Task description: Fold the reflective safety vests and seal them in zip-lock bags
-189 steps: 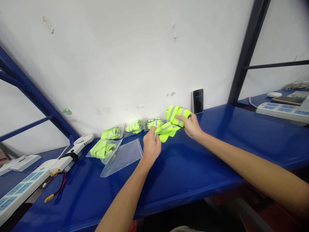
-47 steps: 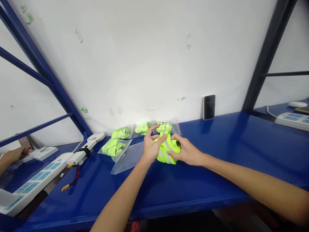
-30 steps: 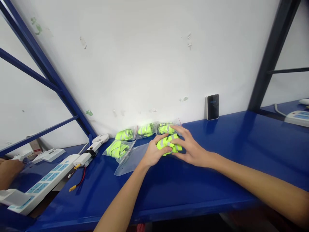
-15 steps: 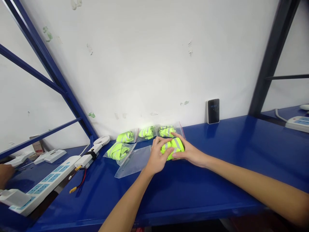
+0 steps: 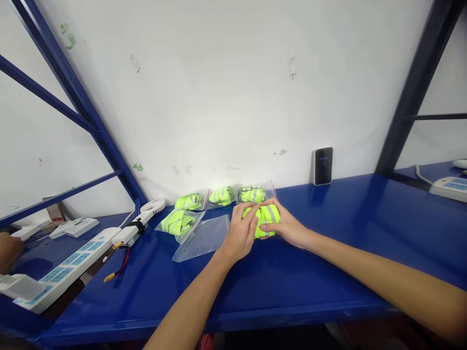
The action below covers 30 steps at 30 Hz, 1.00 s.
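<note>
Both hands wrap round a rolled bundle of neon-yellow reflective strap (image 5: 269,217) with silver-grey stripes, just above the blue tabletop. My left hand (image 5: 241,231) closes on its left side, fingers bent over the top. My right hand (image 5: 287,224) grips the right side, thumb across the front. Left of my left hand lies a flat clear zip bag (image 5: 202,238) with nothing visible inside. Behind are several clear bags with similar yellow bundles, among them a left front one (image 5: 178,222), a middle one (image 5: 221,195) and a right one (image 5: 252,194) just beyond my fingers.
A white power strip (image 5: 69,267) runs along the table's left side. Near it are a small white fan (image 5: 152,206) and a cable with yellow connectors (image 5: 117,272). A black-fronted device (image 5: 323,166) leans on the wall. Another person's hand (image 5: 9,252) shows at far left.
My left fingers have shifted further over the bundle and the bundle has turned slightly in my hands. Both hands still hold it. The camera view has moved a little.
</note>
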### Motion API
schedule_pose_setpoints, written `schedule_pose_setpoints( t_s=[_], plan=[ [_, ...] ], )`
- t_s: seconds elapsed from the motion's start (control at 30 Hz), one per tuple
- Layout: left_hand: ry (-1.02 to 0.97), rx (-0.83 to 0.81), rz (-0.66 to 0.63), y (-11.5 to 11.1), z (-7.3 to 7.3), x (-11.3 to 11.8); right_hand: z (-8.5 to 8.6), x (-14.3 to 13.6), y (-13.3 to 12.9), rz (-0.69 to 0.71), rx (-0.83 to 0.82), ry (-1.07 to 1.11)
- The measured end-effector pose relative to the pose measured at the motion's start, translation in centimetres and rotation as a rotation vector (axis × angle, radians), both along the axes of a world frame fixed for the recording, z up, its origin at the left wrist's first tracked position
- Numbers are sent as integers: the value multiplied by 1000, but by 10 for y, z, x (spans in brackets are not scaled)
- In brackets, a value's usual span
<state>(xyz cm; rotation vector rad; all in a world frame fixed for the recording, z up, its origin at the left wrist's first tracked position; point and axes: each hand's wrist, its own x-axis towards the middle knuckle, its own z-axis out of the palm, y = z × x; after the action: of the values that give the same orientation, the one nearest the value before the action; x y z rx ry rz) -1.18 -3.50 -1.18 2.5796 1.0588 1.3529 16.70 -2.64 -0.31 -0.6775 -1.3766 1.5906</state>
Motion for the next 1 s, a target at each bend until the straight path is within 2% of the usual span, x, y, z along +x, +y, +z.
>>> schedule_pose_setpoints(
  t_s=[0.1, 0.2, 0.27, 0.37, 0.43, 0.5, 0.57, 0.63, 0.7, 0.73, 0.87, 0.93, 1.0],
  plan=[
    [56, -20, -37, -2, 4, 1, 2, 2, 1, -15, -14, 4],
    [167, -42, -33, 1, 14, -9, 4, 6, 4, -50, 1, 11],
    [216, -34, 84, 4, 24, -27, 4, 10, 8, -74, 23, -24],
    [231, -7, 380, -4, 33, -69, 3, 17, 14, -126, 60, -112],
    [225, -13, 572, -22, 35, -99, 0, 18, 18, -156, 84, -141],
    [194, -112, 668, -45, 36, -121, -3, 18, 20, -167, 101, -148],
    [244, -231, 568, -65, 38, -127, -5, 15, 21, -169, 109, -166],
    [344, -315, 376, -71, 42, -120, -6, 12, 20, -169, 105, -198],
    [442, -392, 210, -57, 47, -108, -5, 10, 18, -185, 103, -224],
    [493, -447, 172, -44, 48, -102, -5, 10, 17, -196, 104, -233],
    [722, -748, 256, 20, 44, -91, -1, 13, 19, -252, 109, -221],
    [743, -784, 267, 42, 38, -88, -1, 15, 22, -272, 117, -202],
    [695, -733, 223, 51, 30, -83, -2, 16, 25, -288, 124, -217]
  ],
)
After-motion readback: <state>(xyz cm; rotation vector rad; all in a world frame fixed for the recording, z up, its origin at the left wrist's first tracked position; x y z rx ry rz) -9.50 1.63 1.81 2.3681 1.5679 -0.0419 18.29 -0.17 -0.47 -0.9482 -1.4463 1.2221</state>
